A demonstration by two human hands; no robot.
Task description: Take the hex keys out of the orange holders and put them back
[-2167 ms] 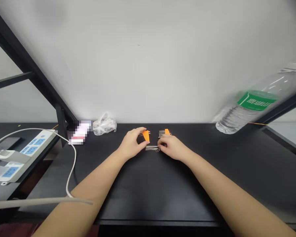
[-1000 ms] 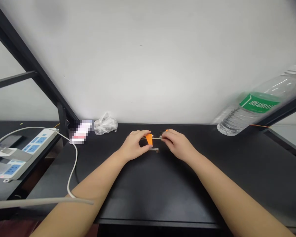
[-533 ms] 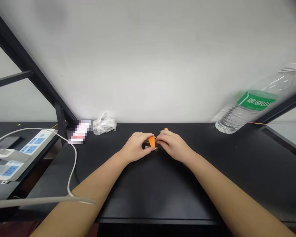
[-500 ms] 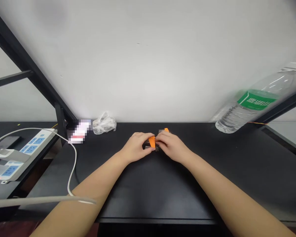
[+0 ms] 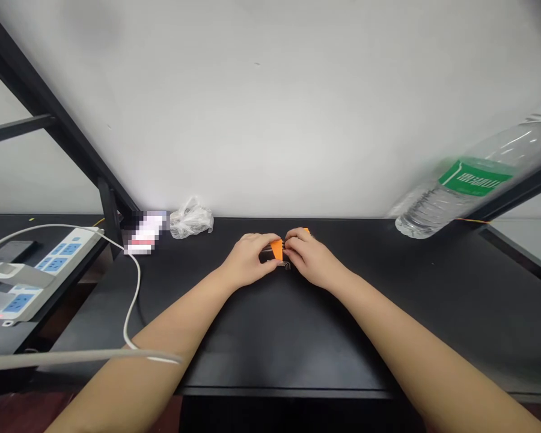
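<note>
My left hand (image 5: 250, 260) is closed around an orange hex key holder (image 5: 276, 250), thumb below and fingers above. Thin dark hex keys (image 5: 287, 264) stick out of the holder, with bent ends on its right side. At that side, my right hand (image 5: 313, 257) pinches with thumb and fingertips at a hex key (image 5: 284, 245), whose length is mostly hidden. Behind the right hand's knuckles a second orange piece (image 5: 307, 230) peeks out on the black table (image 5: 288, 337); the hand covers most of it.
A crumpled clear plastic bag (image 5: 191, 219) lies by the wall, beside a blurred-out flat item (image 5: 146, 233). On the right stands a large water bottle (image 5: 460, 180) with a green label. A white power strip (image 5: 49, 264) sits at left, its white cable (image 5: 133, 294) looping near my left forearm.
The right hand has shifted slightly, its fingers now closer together at the holder's right side and covering more of the second orange piece. The left hand keeps its hold. The view has tilted a little.
</note>
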